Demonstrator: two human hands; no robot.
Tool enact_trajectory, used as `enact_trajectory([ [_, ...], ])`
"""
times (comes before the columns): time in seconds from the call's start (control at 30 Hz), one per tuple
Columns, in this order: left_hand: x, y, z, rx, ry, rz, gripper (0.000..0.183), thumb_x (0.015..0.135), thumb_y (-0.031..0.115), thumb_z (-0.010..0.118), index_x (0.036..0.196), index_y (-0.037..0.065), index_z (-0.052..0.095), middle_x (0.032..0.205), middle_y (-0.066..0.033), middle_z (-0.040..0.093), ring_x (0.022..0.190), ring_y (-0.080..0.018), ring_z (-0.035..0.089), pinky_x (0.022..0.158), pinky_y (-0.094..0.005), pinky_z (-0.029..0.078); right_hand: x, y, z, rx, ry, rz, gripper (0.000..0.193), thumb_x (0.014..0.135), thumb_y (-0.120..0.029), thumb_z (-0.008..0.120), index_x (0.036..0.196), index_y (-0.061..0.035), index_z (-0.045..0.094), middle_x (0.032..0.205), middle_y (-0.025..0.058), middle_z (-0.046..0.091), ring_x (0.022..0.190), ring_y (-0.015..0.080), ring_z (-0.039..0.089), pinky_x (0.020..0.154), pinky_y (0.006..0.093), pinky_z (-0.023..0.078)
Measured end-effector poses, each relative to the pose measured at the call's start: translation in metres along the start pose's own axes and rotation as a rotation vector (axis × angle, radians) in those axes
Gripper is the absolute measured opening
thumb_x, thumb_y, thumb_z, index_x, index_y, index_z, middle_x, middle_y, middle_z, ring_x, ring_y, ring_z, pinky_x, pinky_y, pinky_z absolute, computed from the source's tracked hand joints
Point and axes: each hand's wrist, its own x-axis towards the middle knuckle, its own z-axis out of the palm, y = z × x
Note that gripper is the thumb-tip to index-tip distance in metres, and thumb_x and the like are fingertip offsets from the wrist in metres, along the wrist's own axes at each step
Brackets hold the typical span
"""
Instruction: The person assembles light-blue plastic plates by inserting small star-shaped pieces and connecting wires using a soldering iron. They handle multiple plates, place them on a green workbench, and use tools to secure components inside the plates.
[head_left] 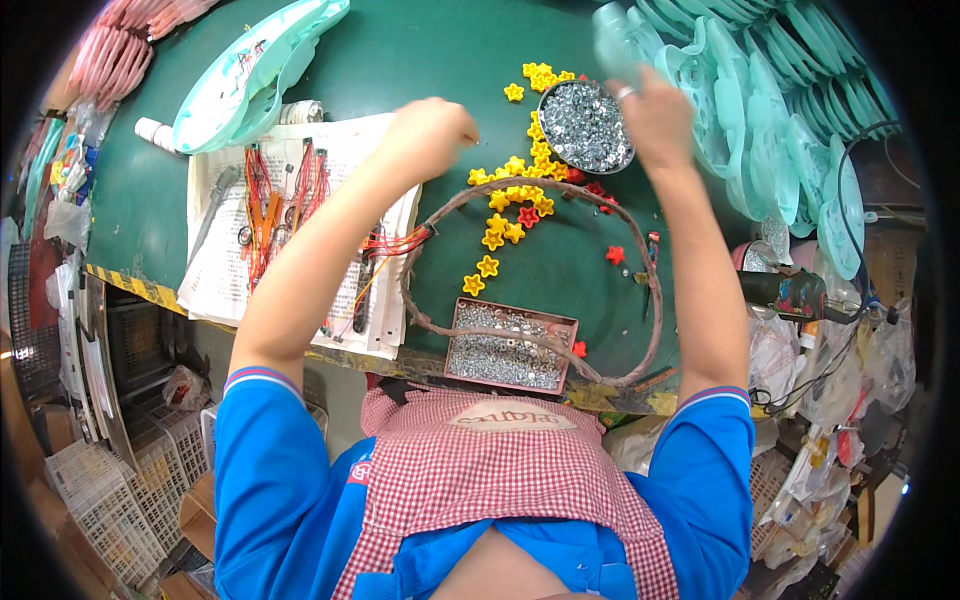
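Note:
My right hand, with a ring on one finger, reaches to the far side of the table beside a round bowl of small metal parts. It grips a teal plastic shell, which is smeared by motion. My left hand hovers over the table left of the bowl, its fingers curled in; whatever they may hold is hidden. Yellow star-shaped pieces lie scattered between my arms, with a few red star-shaped pieces among them. A brown ring of wrapped cord or hose surrounds some of them.
Wires with red leads lie on printed papers at left, below a larger teal shell. A tray of small metal parts sits at the near edge. Stacked teal shells and a power screwdriver are at right.

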Motion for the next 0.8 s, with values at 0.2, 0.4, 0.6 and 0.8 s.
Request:
enact_trajectory([
  [0.2, 0.011, 0.000, 0.029, -0.121, -0.266, 0.139, 0.023, 0.067, 0.009, 0.076, 0.090, 0.011, 0.074, 0.084, -0.0095, 0.071, 0.082, -0.0287, 0.068, 0.074, -0.0398, 0.054, -0.094, -0.012, -0.131, 0.494, 0.006, -0.062, 0.021, 0.082, -0.007, 0.069, 0.100, 0.0043, 0.069, 0.085, 0.0116, 0.072, 0.075, 0.0193, 0.069, 0.068, 0.0313, 0.054],
  [0.4, 0.010, 0.004, 0.020, -0.073, -0.203, 0.069, 0.027, 0.080, 0.018, 0.069, 0.105, 0.009, 0.066, 0.102, -0.0165, 0.068, 0.090, -0.0324, 0.066, 0.077, -0.0397, 0.053, -0.191, 0.011, -0.160, 0.056, -0.375, -0.779, 0.022, 0.082, -0.007, 0.059, 0.101, -0.0002, 0.069, 0.106, 0.0150, 0.070, 0.103, 0.0307, 0.068, 0.088, 0.0415, 0.054],
  [0.6, 0.010, -0.018, -0.003, -0.116, 0.160, 0.096, 0.022, 0.088, 0.021, 0.064, 0.106, 0.008, 0.061, 0.096, -0.0141, 0.069, 0.087, -0.0328, 0.066, 0.077, -0.0414, 0.052, -0.212, 0.036, -0.144, 0.082, -0.419, -0.864, 0.024, 0.082, -0.008, 0.059, 0.103, -0.0022, 0.070, 0.115, 0.0126, 0.067, 0.113, 0.0290, 0.062, 0.098, 0.0427, 0.049],
  [0.8, -0.035, 0.026, -0.035, -0.397, 0.310, 0.067, 0.035, 0.079, 0.013, 0.073, 0.113, 0.010, 0.065, 0.096, -0.0098, 0.069, 0.080, -0.0223, 0.068, 0.072, -0.0343, 0.053, -0.219, 0.040, -0.126, -0.080, -0.437, -0.732, 0.027, 0.082, -0.008, 0.058, 0.106, -0.0024, 0.069, 0.119, 0.0101, 0.066, 0.117, 0.0290, 0.060, 0.101, 0.0431, 0.047],
])
